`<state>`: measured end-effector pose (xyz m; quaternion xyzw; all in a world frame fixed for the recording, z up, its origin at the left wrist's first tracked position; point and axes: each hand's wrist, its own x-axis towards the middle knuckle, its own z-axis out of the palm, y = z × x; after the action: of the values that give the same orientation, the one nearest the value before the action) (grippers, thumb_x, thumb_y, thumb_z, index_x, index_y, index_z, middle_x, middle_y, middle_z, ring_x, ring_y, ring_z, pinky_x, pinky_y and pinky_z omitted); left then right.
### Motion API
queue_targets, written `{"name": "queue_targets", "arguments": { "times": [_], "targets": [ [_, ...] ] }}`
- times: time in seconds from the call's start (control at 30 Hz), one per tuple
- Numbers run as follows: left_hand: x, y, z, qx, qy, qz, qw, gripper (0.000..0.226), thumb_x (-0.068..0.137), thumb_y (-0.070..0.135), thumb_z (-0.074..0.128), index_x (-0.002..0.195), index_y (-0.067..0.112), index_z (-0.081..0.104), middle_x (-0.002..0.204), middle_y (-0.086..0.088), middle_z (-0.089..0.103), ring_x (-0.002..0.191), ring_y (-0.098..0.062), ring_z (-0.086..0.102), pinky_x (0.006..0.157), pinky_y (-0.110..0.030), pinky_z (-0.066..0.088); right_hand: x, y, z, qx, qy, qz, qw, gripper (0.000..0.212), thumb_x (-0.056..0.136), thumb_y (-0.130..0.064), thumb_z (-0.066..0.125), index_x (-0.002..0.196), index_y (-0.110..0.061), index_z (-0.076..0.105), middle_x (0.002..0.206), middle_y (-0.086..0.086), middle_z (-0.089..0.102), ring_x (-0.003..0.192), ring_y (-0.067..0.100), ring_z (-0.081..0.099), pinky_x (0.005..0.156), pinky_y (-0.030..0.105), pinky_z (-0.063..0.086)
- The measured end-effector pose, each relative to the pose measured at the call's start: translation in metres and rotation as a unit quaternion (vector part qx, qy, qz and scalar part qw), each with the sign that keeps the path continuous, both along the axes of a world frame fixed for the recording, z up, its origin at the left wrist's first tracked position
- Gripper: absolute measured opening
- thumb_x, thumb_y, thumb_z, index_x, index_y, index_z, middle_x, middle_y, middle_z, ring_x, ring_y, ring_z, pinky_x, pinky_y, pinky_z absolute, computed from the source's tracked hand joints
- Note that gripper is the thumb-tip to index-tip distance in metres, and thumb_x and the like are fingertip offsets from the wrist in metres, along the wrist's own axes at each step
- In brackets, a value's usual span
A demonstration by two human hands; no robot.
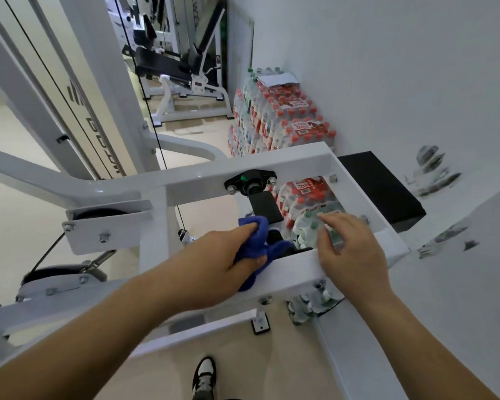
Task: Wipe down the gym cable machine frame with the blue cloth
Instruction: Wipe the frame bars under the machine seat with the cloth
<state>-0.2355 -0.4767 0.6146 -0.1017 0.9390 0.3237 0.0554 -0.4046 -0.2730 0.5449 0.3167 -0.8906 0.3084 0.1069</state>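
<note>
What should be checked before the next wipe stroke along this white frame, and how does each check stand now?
1. Cloth held firmly: the left hand grips the blue cloth. Ok.
2. Cloth on the frame: it lies against the near white bar. Ok.
3. Path to the right clear: the right hand rests on the same bar. Not ok.
4. Cloth free of the black block: cannot tell.
5. Dirt left on the bar: cannot tell.

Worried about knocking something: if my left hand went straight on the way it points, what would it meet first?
Probably the black block just beyond the blue cloth your left hand grips, inside the white frame. Depth is unclear, so it could pass beneath.
</note>
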Motion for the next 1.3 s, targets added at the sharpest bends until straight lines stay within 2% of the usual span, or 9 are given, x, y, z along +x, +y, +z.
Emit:
{"name": "queue_targets", "arguments": {
  "times": [0.07, 0.13, 0.2, 0.33, 0.43, 0.53, 0.83, 1.1, 1.3],
  "targets": [
    [0.020, 0.006, -0.009, -0.091, -0.015, -0.036, 0.995, 0.034, 0.100, 0.061, 0.035, 0.120, 0.040, 0.051, 0.112, 0.018, 0.060, 0.101, -0.005, 0.056, 0.095, -0.033, 0.049, 0.003, 0.013, 0.000, 0.035, 0.063, -0.016, 0.997, 0.041, 0.098, -0.038, 0.049, 0.120, -0.012, 0.071, 0.121, 0.005, 0.070, 0.114, 0.023, 0.062, 0.101, 0.051, 0.052],
    [0.035, 0.018, -0.027, -0.152, -0.019, -0.042, 0.987, 0.064, 0.093, 0.071, 0.021, 0.148, 0.042, 0.035, 0.153, 0.014, 0.040, 0.140, -0.013, 0.035, 0.122, -0.035, 0.027, 0.006, 0.025, -0.003, 0.056, 0.086, -0.043, 0.994, 0.044, 0.096, -0.038, 0.050, 0.118, -0.009, 0.072, 0.122, 0.010, 0.070, 0.117, 0.029, 0.061, 0.103, 0.055, 0.050],
    [0.042, 0.024, -0.044, -0.150, -0.008, -0.002, 0.989, 0.077, 0.091, 0.073, 0.015, 0.159, 0.038, 0.018, 0.165, 0.013, 0.025, 0.152, -0.012, 0.019, 0.126, -0.029, 0.012, 0.011, 0.036, -0.011, 0.056, 0.074, -0.051, 0.994, 0.045, 0.097, -0.040, 0.048, 0.118, -0.008, 0.072, 0.126, 0.010, 0.066, 0.119, 0.030, 0.058, 0.101, 0.054, 0.051],
    [0.030, 0.042, -0.058, -0.177, 0.041, 0.042, 0.983, 0.075, 0.093, 0.069, 0.020, 0.156, 0.030, 0.030, 0.162, 0.004, 0.033, 0.146, -0.017, 0.033, 0.122, -0.034, 0.028, 0.015, 0.050, -0.018, 0.010, 0.060, -0.060, 0.996, 0.041, 0.099, -0.040, 0.059, 0.123, -0.007, 0.065, 0.131, 0.011, 0.054, 0.121, 0.032, 0.050, 0.093, 0.044, 0.052],
    [-0.001, 0.067, -0.060, -0.198, 0.094, 0.032, 0.975, 0.066, 0.099, 0.060, 0.034, 0.156, 0.027, 0.033, 0.163, 0.002, 0.031, 0.145, -0.020, 0.032, 0.121, -0.036, 0.026, 0.017, 0.048, -0.014, 0.011, 0.091, -0.067, 0.994, 0.041, 0.098, -0.047, 0.055, 0.110, -0.010, 0.067, 0.115, 0.008, 0.056, 0.108, 0.027, 0.049, 0.078, 0.039, 0.052],
    [-0.024, 0.079, -0.061, -0.211, 0.113, 0.014, 0.971, 0.058, 0.102, 0.054, 0.041, 0.154, 0.028, 0.039, 0.157, 0.010, 0.042, 0.143, -0.017, 0.036, 0.120, -0.034, 0.027, 0.019, 0.045, -0.013, 0.027, 0.115, -0.060, 0.991, 0.042, 0.096, -0.046, 0.049, 0.102, -0.009, 0.068, 0.104, 0.009, 0.060, 0.101, 0.027, 0.049, 0.074, 0.042, 0.053],
    [0.061, 0.035, -0.071, -0.222, 0.074, 0.071, 0.970, 0.061, 0.098, 0.061, 0.034, 0.148, 0.027, 0.043, 0.141, 0.003, 0.044, 0.127, -0.019, 0.041, 0.106, -0.037, 0.046, 0.025, 0.037, -0.014, 0.010, 0.085, -0.101, 0.991, 0.021, 0.092, -0.027, 0.067, 0.097, -0.007, 0.071, 0.102, 0.007, 0.061, 0.101, 0.025, 0.046, 0.075, 0.043, 0.051],
    [-0.010, 0.087, -0.072, -0.241, 0.151, 0.044, 0.958, 0.051, 0.100, 0.047, 0.040, 0.138, 0.016, 0.051, 0.133, -0.005, 0.053, 0.120, -0.027, 0.047, 0.110, -0.042, 0.036, 0.030, 0.037, -0.011, 0.034, 0.057, -0.121, 0.990, 0.030, 0.092, -0.038, 0.067, 0.108, -0.013, 0.072, 0.109, 0.003, 0.063, 0.103, 0.025, 0.054, 0.073, 0.040, 0.055],
    [0.054, 0.038, -0.071, -0.231, 0.143, -0.024, 0.962, 0.056, 0.099, 0.051, 0.038, 0.146, 0.022, 0.045, 0.145, 0.002, 0.052, 0.132, -0.022, 0.046, 0.116, -0.043, 0.037, 0.035, 0.035, -0.013, 0.040, 0.055, -0.134, 0.989, 0.035, 0.094, -0.039, 0.065, 0.114, -0.011, 0.072, 0.113, 0.002, 0.062, 0.105, 0.024, 0.053, 0.078, 0.042, 0.054]
  ]
}}
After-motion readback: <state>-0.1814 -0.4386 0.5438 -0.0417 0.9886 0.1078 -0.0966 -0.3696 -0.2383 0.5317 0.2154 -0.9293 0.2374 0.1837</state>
